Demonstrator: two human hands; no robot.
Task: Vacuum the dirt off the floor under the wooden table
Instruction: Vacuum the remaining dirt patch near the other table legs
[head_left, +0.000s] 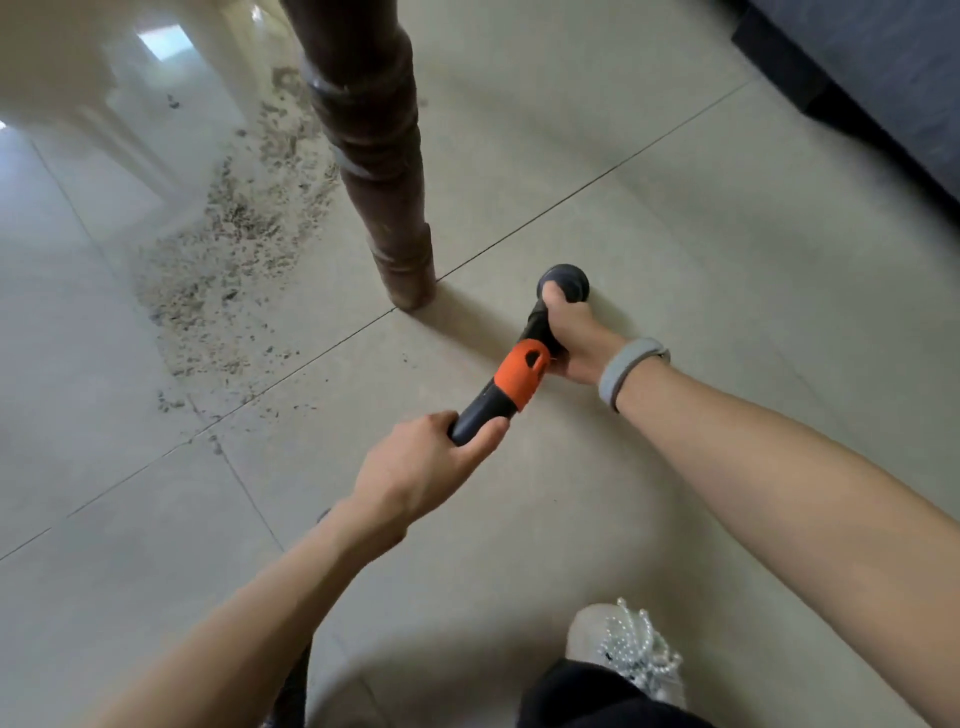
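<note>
While both hands grip it, the vacuum wand (511, 382) slants across the tiled floor (675, 234), dark with an orange collar (521, 375) about halfway along. The left hand (426, 470) curls its fingers around the near end of the wand, thumb lying along the top. The right hand (574, 338) wraps around the far part just behind the round dark nozzle (563, 280), which sits at or close to the floor to the right of the wooden table leg (382, 161); contact cannot be told. A grey band (628, 366) circles the right wrist. The dirt (234, 244), a wide scatter of brown and grey crumbs, lies on the floor to the left of the table leg, well apart from the nozzle, with a few stray specks nearer the wand. A pale shoe (623, 649) with white laces shows at the bottom edge, and a dark piece of furniture (883, 78) fills the upper right corner.
</note>
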